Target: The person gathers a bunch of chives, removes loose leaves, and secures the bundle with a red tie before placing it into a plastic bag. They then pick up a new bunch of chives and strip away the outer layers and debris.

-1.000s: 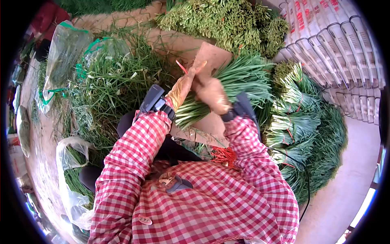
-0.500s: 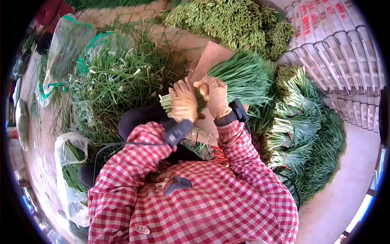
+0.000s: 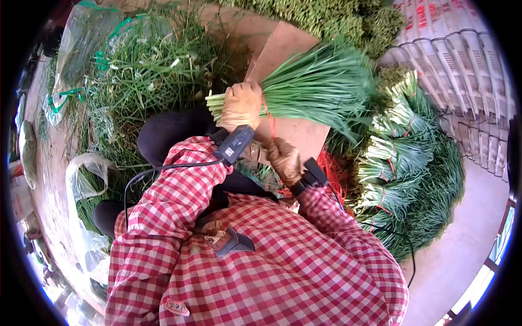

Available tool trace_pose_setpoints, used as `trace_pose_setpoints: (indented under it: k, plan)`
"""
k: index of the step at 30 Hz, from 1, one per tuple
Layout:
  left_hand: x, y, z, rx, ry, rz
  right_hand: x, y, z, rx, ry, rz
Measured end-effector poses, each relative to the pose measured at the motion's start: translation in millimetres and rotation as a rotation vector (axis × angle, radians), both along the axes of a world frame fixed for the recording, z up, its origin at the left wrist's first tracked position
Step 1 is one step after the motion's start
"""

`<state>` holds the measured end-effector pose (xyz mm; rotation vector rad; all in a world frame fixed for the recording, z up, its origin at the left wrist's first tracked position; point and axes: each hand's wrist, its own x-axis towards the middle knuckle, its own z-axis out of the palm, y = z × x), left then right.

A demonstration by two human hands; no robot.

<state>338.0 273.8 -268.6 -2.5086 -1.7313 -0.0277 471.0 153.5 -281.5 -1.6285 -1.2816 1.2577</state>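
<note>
My left hand, in a tan glove, is wrapped round the pale stem end of a bunch of garlic chives. The long green leaves fan out to the right over a piece of cardboard. A thin red tie passes round the bunch just right of that hand and runs down, taut, to my right hand. That gloved right hand is closed on the tie's lower end, below the bunch.
At right lie several tied chive bunches on loose greens. Loose red ties lie near my right wrist. A heap of loose greens and a plastic bag are at left. Stacked crates stand at upper right; budded stalks lie behind.
My right hand has moved down from above the bunch, drawing the red tie toward me. My left hand still holds the stems. The view has shifted slightly.
</note>
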Motion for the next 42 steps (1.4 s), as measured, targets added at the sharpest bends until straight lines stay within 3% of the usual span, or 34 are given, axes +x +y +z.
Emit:
trace_pose_setpoints:
  k: [1,3,5,7,9,10,12,13,14,15,16,17,18,19,20,21,23,25,27,28,29,31,32,33,34,36,37,39,41,42]
  plan:
    - [1.4,1.1,7.3,-0.034,-0.006,0.011,-1.4,3.4,-5.8,-0.157,0.251,0.019]
    - [-1.3,-4.4,21.9,-0.107,-0.027,0.038,17.8,-7.6,-1.5,-0.268,-0.435,0.487]
    - [-13.1,-22.8,35.1,0.067,-0.024,-0.010,57.7,-50.5,-1.3,-0.309,-0.274,0.718]
    - [-28.8,-29.3,-9.3,0.216,0.066,0.068,76.3,-56.8,33.1,-0.714,-0.219,0.580]
    - [-23.0,-45.5,-1.1,0.292,0.208,0.148,72.0,-48.1,74.6,-0.590,-0.263,0.350]
    - [-24.9,-43.8,-7.2,0.267,0.116,0.122,76.6,-41.7,87.4,-0.520,-0.284,0.219]
    - [-29.4,-35.6,-6.0,0.087,-0.085,0.040,79.4,-34.3,35.5,-0.169,-0.061,0.008]
    - [-25.2,-23.9,-2.7,-0.067,-0.171,0.024,68.5,-14.5,55.7,-0.162,0.023,-0.042]
    - [-24.9,-16.6,0.8,-0.184,-0.231,0.020,64.8,-7.1,-11.0,-0.070,0.183,-0.029]
    - [-24.1,-10.1,2.8,-0.287,-0.273,0.023,52.7,13.2,32.0,-0.219,0.232,0.106]
    - [-24.1,-7.3,2.5,-0.356,-0.297,0.021,41.1,27.4,-14.3,-0.152,0.049,0.128]
    - [-14.8,-30.7,57.5,-0.246,-0.293,-0.078,28.2,31.0,40.5,-0.225,0.303,0.103]
    - [-7.6,-43.1,61.2,-0.109,-0.138,-0.108,16.5,30.0,73.4,-0.267,0.379,-0.059]
    - [0.2,-56.1,71.1,0.026,0.015,-0.121,2.4,40.3,57.3,-0.447,0.655,-0.135]
    - [12.8,-73.9,83.1,0.139,0.366,-0.119,-11.2,41.6,44.2,-0.338,0.811,-0.253]
    - [13.5,-78.8,90.4,0.112,0.207,-0.163,-21.3,43.1,45.7,-0.236,0.969,-0.363]
    - [0.6,-81.4,91.0,-0.160,-0.038,-0.191,-19.3,32.8,51.5,-0.112,0.923,-0.374]
    - [-19.7,-76.0,125.7,-0.565,-0.390,-0.089,-14.3,24.6,49.0,-0.196,0.877,-0.384]
    - [-37.9,-76.2,132.2,-0.702,-0.924,0.152,-1.9,16.0,54.0,-0.211,0.808,-0.311]
    - [-40.2,-75.3,141.3,-0.551,-1.044,0.174,4.4,9.4,69.4,-0.194,0.841,-0.263]
    - [-44.6,-65.8,146.5,-0.495,-0.965,0.239,6.7,4.6,98.1,-0.191,0.776,-0.243]
    - [-52.7,-43.7,127.3,-0.754,-0.988,0.315,3.4,12.3,116.5,-0.098,0.752,-0.073]
    - [-55.1,-35.7,128.3,-1.008,-1.052,0.273,9.0,13.8,137.7,-0.176,0.632,0.030]
    - [-54.0,-35.1,106.2,-1.007,-1.372,0.086,10.0,24.9,142.6,-0.170,0.584,0.162]
    - [-35.8,-46.3,126.9,-0.894,-1.669,0.243,8.4,31.7,144.7,-0.169,0.547,0.273]
    - [-33.6,-42.6,116.3,-0.767,-2.109,0.348,4.5,40.8,151.0,-0.186,0.466,0.422]
    - [-41.3,-39.1,107.0,-0.810,-2.214,0.357,0.8,43.3,156.1,-0.204,0.411,0.475]
    - [-55.1,-43.1,107.2,-0.624,-2.162,0.426,-12.6,48.0,135.0,0.082,0.042,0.463]
    - [-68.9,-50.0,127.9,-0.778,-2.237,0.364,-8.7,48.3,134.3,-0.101,0.361,0.537]
    - [-87.7,-41.3,110.1,-0.764,-2.252,0.391,-4.5,47.5,130.0,-0.193,0.596,0.521]
